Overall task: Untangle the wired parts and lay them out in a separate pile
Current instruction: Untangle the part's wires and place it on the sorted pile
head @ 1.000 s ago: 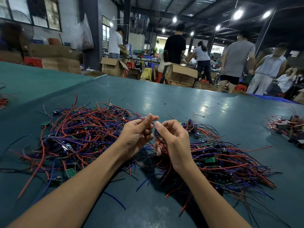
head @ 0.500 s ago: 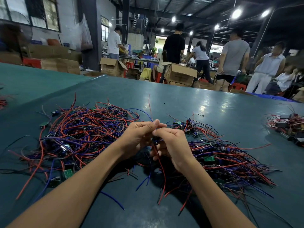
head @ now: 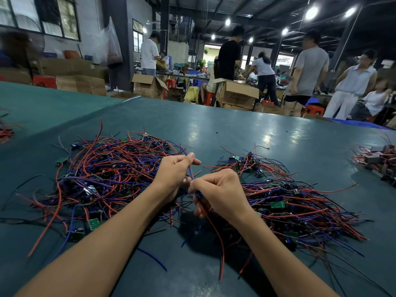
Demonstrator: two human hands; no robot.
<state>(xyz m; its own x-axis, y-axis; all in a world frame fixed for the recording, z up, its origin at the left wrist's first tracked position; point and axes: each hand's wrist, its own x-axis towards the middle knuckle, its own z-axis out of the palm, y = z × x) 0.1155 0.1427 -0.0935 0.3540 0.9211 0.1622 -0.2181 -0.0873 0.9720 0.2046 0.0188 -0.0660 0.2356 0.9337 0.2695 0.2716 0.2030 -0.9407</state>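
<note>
A tangled heap [head: 111,174] of red, blue and black wires with small green boards lies on the left of the green table [head: 235,133]. A second pile [head: 300,202] of the same wired parts spreads on the right. Between them my left hand [head: 174,175] pinches a blue wire [head: 190,171] between thumb and forefinger. Just below and to the right, my right hand [head: 220,194] grips a small wired part, mostly hidden in its fingers. A long red wire [head: 216,234] hangs from that part down toward me.
A loose blue wire [head: 153,258] lies near the front between my arms. Another cluster of wired parts [head: 377,159] sits at the table's right edge. Several people and cardboard boxes [head: 235,93] stand beyond the far edge.
My hands have drawn slightly apart: the left rose holding the blue wire, the right dropped lower with the part. The red wire now trails longer toward me.
</note>
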